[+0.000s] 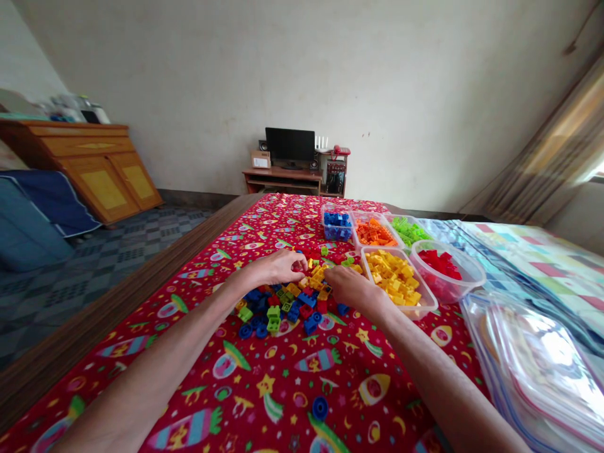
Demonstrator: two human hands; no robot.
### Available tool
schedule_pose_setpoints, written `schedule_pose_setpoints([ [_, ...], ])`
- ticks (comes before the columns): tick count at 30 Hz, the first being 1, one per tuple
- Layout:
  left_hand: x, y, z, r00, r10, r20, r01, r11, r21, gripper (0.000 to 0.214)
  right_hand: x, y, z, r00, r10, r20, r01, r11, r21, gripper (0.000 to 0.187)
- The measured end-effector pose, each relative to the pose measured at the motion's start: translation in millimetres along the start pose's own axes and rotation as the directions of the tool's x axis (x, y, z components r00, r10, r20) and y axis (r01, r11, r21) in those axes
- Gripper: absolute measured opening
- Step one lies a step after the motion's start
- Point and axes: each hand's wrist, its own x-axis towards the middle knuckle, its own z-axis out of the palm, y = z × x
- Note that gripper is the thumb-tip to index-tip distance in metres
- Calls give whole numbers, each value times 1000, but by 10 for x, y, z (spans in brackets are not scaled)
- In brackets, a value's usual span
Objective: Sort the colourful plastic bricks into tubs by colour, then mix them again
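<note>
A mixed pile of toy building bricks (285, 301) in blue, green, red and yellow lies on the red patterned cloth. At its far left edge is my left hand (278, 267), with fingers curved and a gap between thumb and fingertips. Red shows in that gap; whether it is a brick or cloth is unclear. Over the right side of the pile, my right hand (352, 288) has its fingers drawn together and pointing down at the yellow bricks (319, 275). Its fingertips are partly hidden, and anything in them cannot be made out.
Clear tubs of sorted bricks stand at right: blue (337, 226), orange (374, 233), green (408, 231), yellow (394, 278) and red (441, 265). Stacked plastic lids (542, 365) lie nearer. A loose blue round piece (319, 409) rests on the cloth (264, 434) in front.
</note>
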Motion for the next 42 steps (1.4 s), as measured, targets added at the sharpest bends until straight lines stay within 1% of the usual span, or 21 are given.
schedule_pose_setpoints([
  [2,-43,80,-43,996,30,90,-25,999,-48,23,-18,7,-63,999,-45,-25,46,998,43,32],
  [5,-92,209,3,971,106,214,-95,994,-63,20,-56,-26,-169,994,-91,-59,95,992,83,32],
  [7,-111,278,79,971,130,202,-131,991,-10,18,-70,-88,-187,989,-142,-49,146,985,88,30],
  [9,-120,325,144,984,124,129,-135,988,75,17,-65,-174,-135,984,-177,-28,179,979,97,29],
  [10,-121,340,163,988,121,96,-132,985,111,18,-58,-219,-88,984,-175,-33,178,979,104,29],
  [12,-116,358,171,990,117,79,-128,981,149,20,-39,-296,19,985,-158,-68,164,980,109,30],
  [15,-97,372,133,986,97,135,-121,975,185,21,-20,-364,138,980,-154,-123,164,983,79,31],
  [18,-82,383,93,982,77,172,-114,970,216,19,-24,-398,171,978,-136,-160,141,990,19,32],
  [22,-81,377,94,977,72,202,-118,967,225,15,-29,-429,160,987,-103,-125,96,993,-64,30],
  [24,-86,357,106,979,75,187,-118,966,229,12,-19,-401,145,985,-134,-110,127,990,-68,31],
  [27,-97,311,103,986,88,143,-114,975,188,9,8,-251,108,978,-184,-102,185,983,-3,26],
  [29,-99,271,74,990,66,127,-82,989,126,10,37,-102,84,970,-145,-194,166,982,95,22],
  [31,-89,217,31,994,13,106,-19,998,58,13,85,40,71,947,-54,-318,120,974,192,22],
  [32,-80,184,11,996,-11,85,9,1000,19,15,118,96,70,935,9,-354,90,961,261,23],
  [34,-52,107,-16,999,-29,26,32,993,-112,18,200,162,81,924,149,-353,28,892,452,24],
  [35,-34,67,-21,1000,-25,-2,24,979,-203,20,244,172,91,923,218,-318,0,824,566,24],
  [36,-15,30,-19,999,-22,-23,14,953,-302,22,284,170,102,918,286,-276,-22,730,684,24],
  [37,5,0,-12,999,-23,-35,8,919,-393,25,319,157,112,911,342,-229,-34,618,786,25],
  [39,42,-34,11,997,-33,-67,-6,854,-520,29,361,113,122,906,402,-133,-34,382,924,21],
  [41,67,-22,40,993,-40,-115,-32,826,-562,30,367,61,117,919,392,-47,3,110,994,11],
  [42,74,-1,52,990,-33,-137,-50,825,-563,29,361,38,111,934,357,-16,26,-23,999,12],
])
